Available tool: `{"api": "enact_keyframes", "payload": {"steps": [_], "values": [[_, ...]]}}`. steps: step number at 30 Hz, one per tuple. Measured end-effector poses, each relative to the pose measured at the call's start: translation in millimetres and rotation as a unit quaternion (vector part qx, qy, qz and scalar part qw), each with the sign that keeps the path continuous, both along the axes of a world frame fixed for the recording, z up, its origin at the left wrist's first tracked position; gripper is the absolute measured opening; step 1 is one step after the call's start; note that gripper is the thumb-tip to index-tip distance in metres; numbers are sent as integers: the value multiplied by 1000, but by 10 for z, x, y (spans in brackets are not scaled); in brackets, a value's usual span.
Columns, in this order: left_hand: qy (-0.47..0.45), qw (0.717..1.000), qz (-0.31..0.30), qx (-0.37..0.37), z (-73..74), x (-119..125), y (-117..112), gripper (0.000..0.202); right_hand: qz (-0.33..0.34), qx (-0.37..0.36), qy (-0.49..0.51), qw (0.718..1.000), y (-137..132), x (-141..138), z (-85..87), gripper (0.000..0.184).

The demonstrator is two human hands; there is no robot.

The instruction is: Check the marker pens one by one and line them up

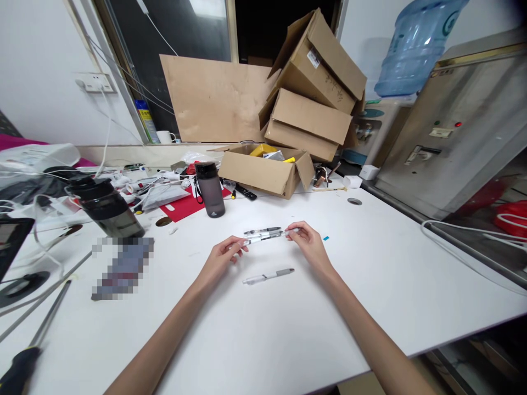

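Left hand [225, 255] pinches one end of a pen [262, 238] held crosswise between both hands; right hand [308, 245] grips a small piece [287, 232] by its right end, contact unclear. Second pen [267, 229] lies just beyond, third pen [268, 276] nearer the body.

Bright, even light covers the white table [263, 340], and a pale reflection glares in the dark window pane [197, 38] at upper centre-left. Faint, soft-edged shadows lie beside my left hand [223, 256] and my right hand [308, 245]. Wide-angle distortion tilts the metal cabinet [465, 126] at right. The extreme upper right corner darkens; coarse pixelation masks a patch [123, 269] at centre-left.
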State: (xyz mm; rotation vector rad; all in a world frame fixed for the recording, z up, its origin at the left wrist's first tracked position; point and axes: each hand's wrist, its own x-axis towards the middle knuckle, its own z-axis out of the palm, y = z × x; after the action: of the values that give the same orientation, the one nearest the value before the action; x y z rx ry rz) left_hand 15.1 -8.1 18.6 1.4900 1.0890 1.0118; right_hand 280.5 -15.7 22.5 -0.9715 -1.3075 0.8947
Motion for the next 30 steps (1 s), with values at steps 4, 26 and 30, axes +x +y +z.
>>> {"api": "enact_keyframes", "payload": {"steps": [4,26,30], "values": [[1,1000,-1,-1,-13,3,-2,34,9,-1,1,1000,-5,0,-7,21],[12,1000,-9,-6,-9,5,-8,33,28,2,-7,1000,-8,-24,-40,17],[14,1000,-13,-3,-3,23,-8,33,33,-8,-9,999,-16,-40,-36,19]]}}
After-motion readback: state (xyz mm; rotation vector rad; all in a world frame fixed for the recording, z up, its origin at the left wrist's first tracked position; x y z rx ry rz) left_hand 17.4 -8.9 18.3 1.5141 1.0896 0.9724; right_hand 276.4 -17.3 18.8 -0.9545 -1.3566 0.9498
